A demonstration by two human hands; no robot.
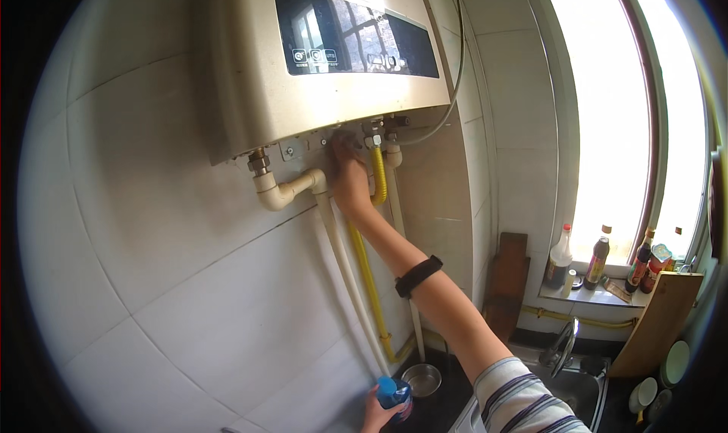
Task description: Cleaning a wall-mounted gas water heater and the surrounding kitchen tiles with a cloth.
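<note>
A wall-mounted water heater (341, 100) with a dark glossy front panel (352, 35) fills the upper middle. My right hand (347, 157) reaches up under its bottom edge, close to the wall bracket (296, 150) and the yellow corrugated gas hose (379, 174). Shade and blur hide its fingers, so whether it grips anything cannot be told. Lower down, my left hand (380, 413) is wrapped around a blue plastic bottle (401, 396) with a light blue cap (387, 385). A black band (419, 276) circles my right forearm.
Cream water pipes (347, 268) and a yellow gas pipe (367, 274) run down the tiled wall. A metal bowl (422, 379) stands on the dark counter. Right of it are a sink faucet (563, 345), a wooden board (654, 325) and sauce bottles (597, 262) on the sill.
</note>
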